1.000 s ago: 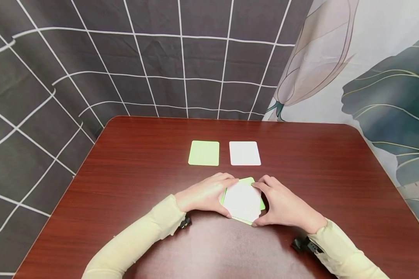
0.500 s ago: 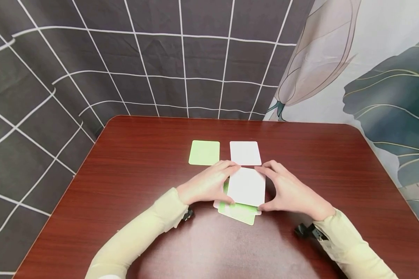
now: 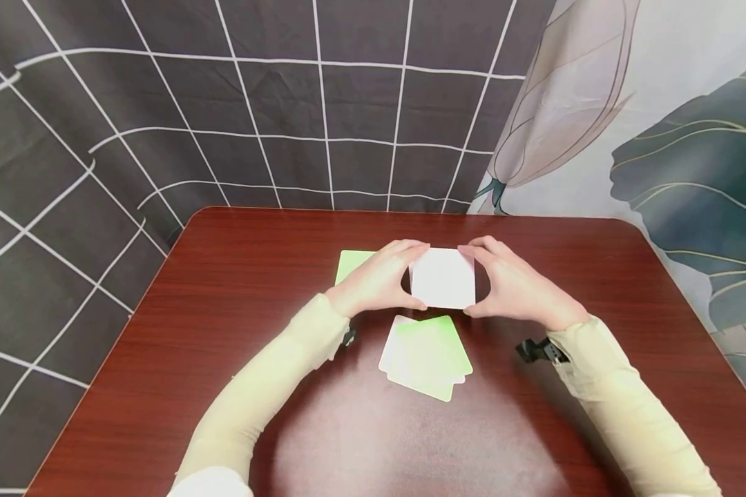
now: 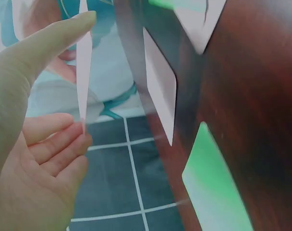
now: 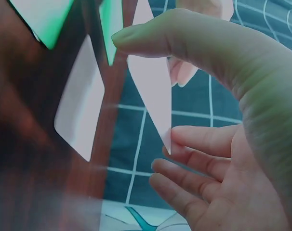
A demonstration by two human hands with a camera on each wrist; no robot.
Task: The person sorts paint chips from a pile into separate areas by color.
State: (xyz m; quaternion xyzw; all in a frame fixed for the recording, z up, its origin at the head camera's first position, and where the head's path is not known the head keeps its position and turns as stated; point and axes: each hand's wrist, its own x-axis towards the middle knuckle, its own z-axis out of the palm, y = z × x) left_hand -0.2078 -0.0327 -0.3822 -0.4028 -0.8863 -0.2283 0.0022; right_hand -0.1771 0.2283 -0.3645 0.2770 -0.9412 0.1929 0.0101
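A square white card [image 3: 443, 277] is held level above the table by both hands. My left hand [image 3: 380, 281] pinches its left corners between thumb and fingers, and my right hand [image 3: 517, 288] does the same on the right. The wrist views show the held card [image 5: 153, 91] edge-on, apart from the tabletop. Beneath it lies another white card [image 4: 160, 86], hidden in the head view. Left of that is a green card [image 3: 351, 264], partly covered by my left hand. Nearer me, a fanned pile of green and white cards [image 3: 425, 355] lies on the table.
The dark red wooden table [image 3: 255, 255] has a rounded far edge. Behind it hang a dark grey gridded cloth [image 3: 273, 96] and a leaf-patterned cloth [image 3: 690, 172]. Small black wrist cameras are strapped under both sleeves.
Both hands have lifted the white card off the pile and carried it away from me, over the far white card. The pile's green top card is uncovered.
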